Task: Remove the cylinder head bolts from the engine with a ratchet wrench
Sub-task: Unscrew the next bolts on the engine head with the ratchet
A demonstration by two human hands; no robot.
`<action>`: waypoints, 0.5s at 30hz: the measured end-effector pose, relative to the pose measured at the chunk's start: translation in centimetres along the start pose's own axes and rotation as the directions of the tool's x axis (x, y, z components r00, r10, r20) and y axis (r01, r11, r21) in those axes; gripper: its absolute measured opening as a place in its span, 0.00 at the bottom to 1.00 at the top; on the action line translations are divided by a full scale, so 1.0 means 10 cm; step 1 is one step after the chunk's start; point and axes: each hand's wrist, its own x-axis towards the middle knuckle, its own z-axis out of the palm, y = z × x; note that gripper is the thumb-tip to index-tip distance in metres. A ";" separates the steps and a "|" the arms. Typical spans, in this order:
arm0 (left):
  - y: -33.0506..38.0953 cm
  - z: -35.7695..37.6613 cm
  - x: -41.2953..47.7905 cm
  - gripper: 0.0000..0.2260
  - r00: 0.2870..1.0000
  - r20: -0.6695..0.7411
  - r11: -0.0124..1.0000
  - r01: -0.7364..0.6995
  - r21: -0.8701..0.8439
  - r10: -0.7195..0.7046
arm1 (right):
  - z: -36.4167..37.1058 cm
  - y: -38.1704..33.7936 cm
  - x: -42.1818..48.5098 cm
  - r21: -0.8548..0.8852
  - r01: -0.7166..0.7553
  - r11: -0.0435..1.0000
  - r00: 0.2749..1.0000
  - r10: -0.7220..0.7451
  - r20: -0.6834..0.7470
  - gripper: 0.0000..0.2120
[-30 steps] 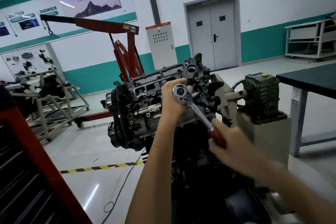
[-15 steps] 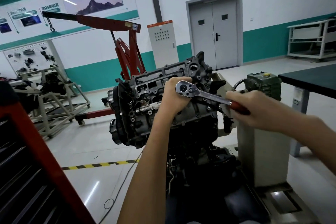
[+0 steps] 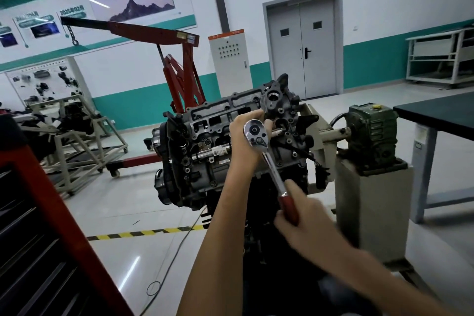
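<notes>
- While the engine (image 3: 210, 141) hangs on its stand (image 3: 372, 200) over the glossy grey floor (image 3: 143, 213), the ratchet wrench (image 3: 266, 159) sets its head against the upper face.
- Grip: left hand (image 3: 241, 141) curls round the wrench head; right hand (image 3: 307, 223) grips the red handle.
- Room: yellow-black tape (image 3: 133, 234), red crane (image 3: 179, 64), grey double door (image 3: 302, 51).

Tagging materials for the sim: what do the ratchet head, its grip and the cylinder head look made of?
Ratchet head: polished, probably chrome-plated steel, going by the mirror glare and sharp reflections.
Grip: dark red and matte, likely plastic or rubber. It is blurred and partly covered by the right hand.
Cylinder head: cast metal, probably aluminium, with a dull grey, grainy surface and moulded ribs.
</notes>
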 end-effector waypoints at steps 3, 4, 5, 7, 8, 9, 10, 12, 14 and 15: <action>-0.02 -0.08 0.01 0.16 0.995 0.093 1.000 -0.018 -0.017 0.019 | -0.72 0.11 0.27 -0.340 0.173 0.925 0.970 -0.101 0.220 0.12; -0.01 -0.11 0.03 0.15 0.992 0.124 0.999 -0.037 -0.006 0.037 | -0.93 0.11 0.38 -0.431 0.229 0.873 0.957 -0.120 0.266 0.12; -0.01 -0.12 0.04 0.14 0.988 0.150 0.999 -0.049 0.018 0.045 | -1.10 0.10 0.49 -0.512 0.286 0.810 0.946 -0.156 0.283 0.12; -0.01 -0.11 0.06 0.10 0.984 0.172 0.998 -0.046 0.052 0.037 | -1.25 0.09 0.60 -0.596 0.357 0.720 0.933 -0.241 0.267 0.10; -0.01 -0.10 0.06 0.10 0.987 0.157 0.998 -0.043 0.043 0.036 | -1.23 0.10 0.59 -0.594 0.351 0.724 0.936 -0.249 0.250 0.10; -0.03 -0.09 0.05 0.12 0.991 0.130 0.999 -0.034 0.023 0.031 | -1.14 0.14 0.52 -0.558 0.323 0.765 0.946 -0.233 0.227 0.09; -0.03 -0.07 0.04 0.15 0.995 0.101 1.000 -0.014 0.002 0.013 | -1.00 0.17 0.42 -0.491 0.269 0.828 0.961 -0.197 0.195 0.09; -0.03 -0.02 0.04 0.18 0.998 0.064 1.000 0.017 -0.024 -0.016 | -0.60 0.18 0.18 -0.302 0.149 0.941 0.989 -0.137 0.062 0.10; 0.00 0.03 0.04 0.19 0.999 0.032 0.999 0.025 -0.042 -0.024 | -0.17 0.09 0.00 -0.077 0.037 0.996 0.996 -0.043 -0.075 0.14; 0.01 0.05 0.04 0.19 1.000 0.013 0.999 0.021 -0.040 -0.020 | 0.04 0.02 -0.04 0.038 -0.012 0.999 0.994 0.016 -0.108 0.15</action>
